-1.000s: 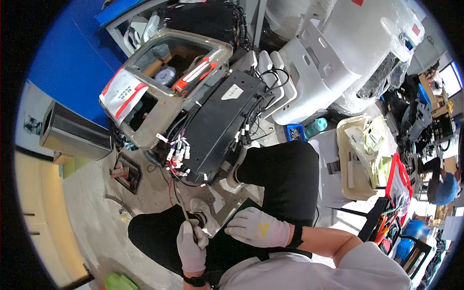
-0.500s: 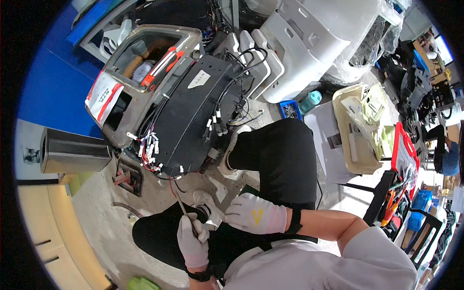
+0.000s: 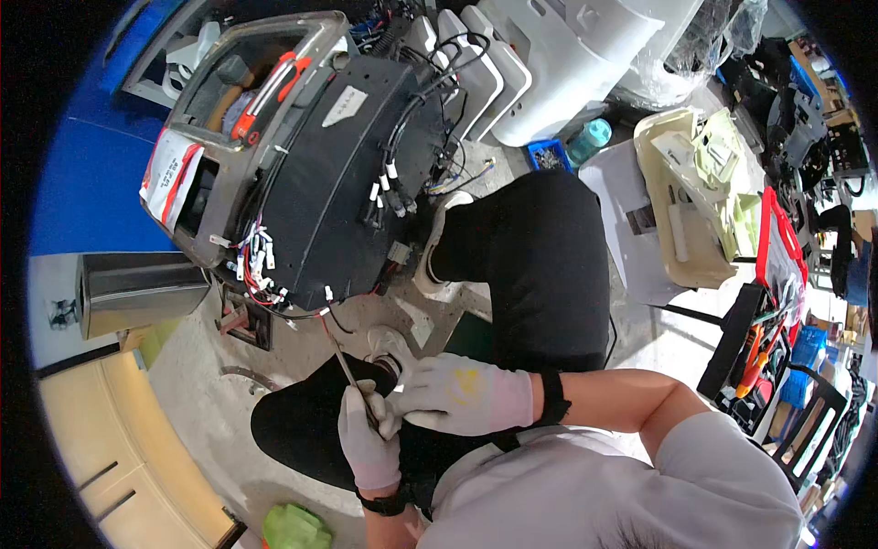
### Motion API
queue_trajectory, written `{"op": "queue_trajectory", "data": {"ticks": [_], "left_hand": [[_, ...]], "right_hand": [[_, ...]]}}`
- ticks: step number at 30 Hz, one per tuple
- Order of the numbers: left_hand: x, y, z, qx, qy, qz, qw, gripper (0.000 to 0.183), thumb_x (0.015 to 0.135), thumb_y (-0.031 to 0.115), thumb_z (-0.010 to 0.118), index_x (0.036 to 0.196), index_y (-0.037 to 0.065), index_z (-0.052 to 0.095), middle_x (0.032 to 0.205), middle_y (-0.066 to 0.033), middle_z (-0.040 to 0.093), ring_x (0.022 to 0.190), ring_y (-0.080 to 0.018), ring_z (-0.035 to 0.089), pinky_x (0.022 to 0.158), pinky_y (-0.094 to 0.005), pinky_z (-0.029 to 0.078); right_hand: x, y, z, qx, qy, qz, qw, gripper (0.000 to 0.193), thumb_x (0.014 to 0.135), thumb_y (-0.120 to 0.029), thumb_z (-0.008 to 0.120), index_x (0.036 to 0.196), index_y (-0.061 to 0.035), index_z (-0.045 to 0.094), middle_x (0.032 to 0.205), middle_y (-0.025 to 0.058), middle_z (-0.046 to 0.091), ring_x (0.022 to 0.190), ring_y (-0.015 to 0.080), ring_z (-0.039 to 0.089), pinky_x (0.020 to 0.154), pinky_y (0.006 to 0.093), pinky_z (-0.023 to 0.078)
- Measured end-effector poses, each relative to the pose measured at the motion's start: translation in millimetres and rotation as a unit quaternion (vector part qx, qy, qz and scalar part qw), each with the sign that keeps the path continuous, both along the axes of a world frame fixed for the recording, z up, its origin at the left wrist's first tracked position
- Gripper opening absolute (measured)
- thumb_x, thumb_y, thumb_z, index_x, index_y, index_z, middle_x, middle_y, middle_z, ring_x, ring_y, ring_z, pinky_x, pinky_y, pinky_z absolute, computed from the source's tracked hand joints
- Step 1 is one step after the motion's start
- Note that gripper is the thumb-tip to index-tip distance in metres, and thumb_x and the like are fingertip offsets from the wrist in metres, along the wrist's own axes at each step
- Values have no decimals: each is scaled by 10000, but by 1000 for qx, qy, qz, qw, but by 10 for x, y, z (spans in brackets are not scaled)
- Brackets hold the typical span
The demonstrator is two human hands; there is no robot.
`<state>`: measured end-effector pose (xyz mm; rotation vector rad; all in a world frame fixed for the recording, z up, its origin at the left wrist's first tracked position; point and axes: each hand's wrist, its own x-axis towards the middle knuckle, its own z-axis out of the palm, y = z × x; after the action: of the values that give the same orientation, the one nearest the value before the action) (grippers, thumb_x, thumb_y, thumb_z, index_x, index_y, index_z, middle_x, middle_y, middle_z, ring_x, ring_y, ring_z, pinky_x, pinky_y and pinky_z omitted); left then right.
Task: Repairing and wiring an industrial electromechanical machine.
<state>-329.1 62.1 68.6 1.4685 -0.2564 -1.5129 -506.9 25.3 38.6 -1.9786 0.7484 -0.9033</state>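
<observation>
My gloved left hand [image 3: 369, 450] is closed around a thin brownish-grey sleeved wire bundle [image 3: 343, 365], whose upper end leads to red wires at the lower edge of a black-covered machine body [image 3: 325, 197]. My gloved right hand [image 3: 468, 396] lies against the left hand's fingertips with its fingers curled together; whatever is between them is hidden. Both hands are over my lap, between my black-trousered knees. Loose wires with white connectors [image 3: 259, 259] hang along the machine's lower left edge, and more black cables [image 3: 393, 194] run over its right side.
A grey frame with a window [image 3: 197, 110] adjoins the machine. To the right stand a cream bin of pale parts [image 3: 672, 238], a blue tray of small hardware [image 3: 549, 157], a teal bottle [image 3: 590, 139] and a tool bag [image 3: 736, 352]. A metal bin [image 3: 142, 293] is at left.
My right hand has moved left and now meets the left hand's fingers. The left hand still grips the wire bundle. The whole view has shifted slightly, with the machine higher in the picture.
</observation>
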Motion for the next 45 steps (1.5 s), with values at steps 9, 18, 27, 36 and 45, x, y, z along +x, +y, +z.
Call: {"op": "queue_trajectory", "data": {"ticks": [9, 18, 27, 36, 45], "left_hand": [[130, -47, -89, 21, -14, 10, 1000, 309, 1043, 300, 421, 1030, 23, 558, 648, 7, 429, 458, -74, 322, 443, -228, 273], [34, -114, -179, 26, -1, -23, 999, 305, 1037, 305, 440, 1037, 26, 564, 667, 8, 435, 472, -77, 333, 449, -233, 269], [2, -164, -177, 47, -12, -29, 998, 304, 1037, 290, 431, 1035, 17, 566, 657, 4, 438, 482, -82, 349, 448, -233, 272], [-18, -126, -214, 55, -22, -31, 998, 311, 1041, 307, 428, 1047, 19, 546, 660, 11, 429, 474, -75, 325, 436, -228, 260], [-39, -119, -412, 60, -14, -62, 996, 308, 1036, 290, 431, 1097, 5, 531, 674, 19, 414, 478, -64, 321, 423, -212, 252]], "right_hand": [[228, -176, -321, 195, 47, 43, 979, 232, 934, -279, 529, 991, -100, 664, 971, 87, 658, 938, 320, 610, 823, 419, 487], [260, -175, -499, 256, 92, 2, 962, 249, 921, -295, 523, 998, -108, 669, 945, 137, 651, 927, 333, 617, 831, 440, 492], [319, -108, -582, 203, 103, -10, 974, 213, 895, -285, 561, 915, -97, 659, 878, 132, 645, 874, 340, 612, 786, 450, 489], [364, -70, -587, 183, 126, 5, 975, 202, 881, -288, 570, 871, -101, 645, 852, 125, 646, 861, 338, 613, 775, 453, 484], [358, -66, -662, 182, 150, 4, 972, 201, 871, -277, 565, 889, -92, 642, 860, 141, 651, 871, 355, 617, 778, 473, 483]]}}
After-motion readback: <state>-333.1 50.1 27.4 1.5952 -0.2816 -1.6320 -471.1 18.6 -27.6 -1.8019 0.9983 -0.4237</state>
